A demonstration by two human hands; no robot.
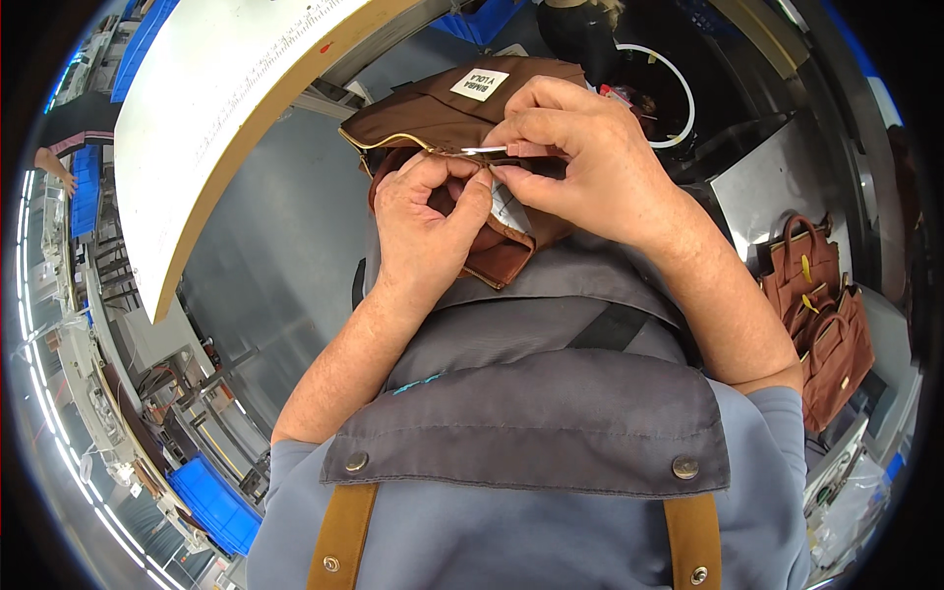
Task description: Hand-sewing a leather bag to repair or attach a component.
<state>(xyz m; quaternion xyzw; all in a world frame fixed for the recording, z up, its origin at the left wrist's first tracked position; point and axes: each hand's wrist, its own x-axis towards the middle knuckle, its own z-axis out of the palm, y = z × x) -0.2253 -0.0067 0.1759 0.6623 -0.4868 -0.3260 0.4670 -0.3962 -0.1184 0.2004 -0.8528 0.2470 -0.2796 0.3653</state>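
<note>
A brown fabric bag [413, 113] with gold zips, a white label and a rust-coloured inside rests against my grey apron. My left hand [428, 226] is closed on its zip edge, thumb and forefinger pinched at the seam near the middle. My right hand [580, 177] grips a slim metal tool [485, 149] with a pinkish handle; its blade lies across the zip seam just above my left fingertips. The tool's exact kind is unclear, and part of the bag's opening is hidden by my fingers.
A curved white board [197, 98] is at upper left. Brown handbags [826, 364] sit at right. A co-worker's hand [54, 167] shows at far left; another person [565, 29] is at top. Blue crates [211, 501] stand at lower left. A white ring [685, 93] lies at upper right.
</note>
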